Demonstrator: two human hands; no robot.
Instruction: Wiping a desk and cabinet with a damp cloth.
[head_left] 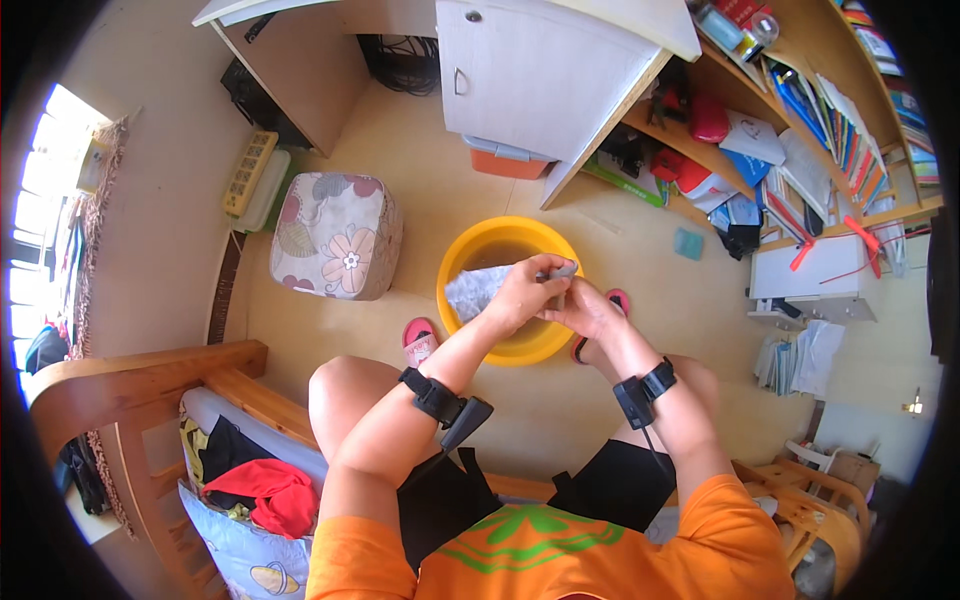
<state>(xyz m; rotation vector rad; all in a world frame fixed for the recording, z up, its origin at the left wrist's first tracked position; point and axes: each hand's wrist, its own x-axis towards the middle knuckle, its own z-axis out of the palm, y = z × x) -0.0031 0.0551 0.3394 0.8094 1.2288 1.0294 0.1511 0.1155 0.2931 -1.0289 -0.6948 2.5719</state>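
Tan flr (640,270); pale wall (180,150) & bright window (65,115) L; wht cabinet (545,80) top ctr; wood bookshelf (835,60) R.

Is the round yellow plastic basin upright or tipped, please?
Upright: the basin stands on the beige floor, its wide open mouth facing up.

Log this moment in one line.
left hand: gripping pale cloth | right hand: gripping same cloth | cloth: over yellow basin | basin: on floor, between pink slippers
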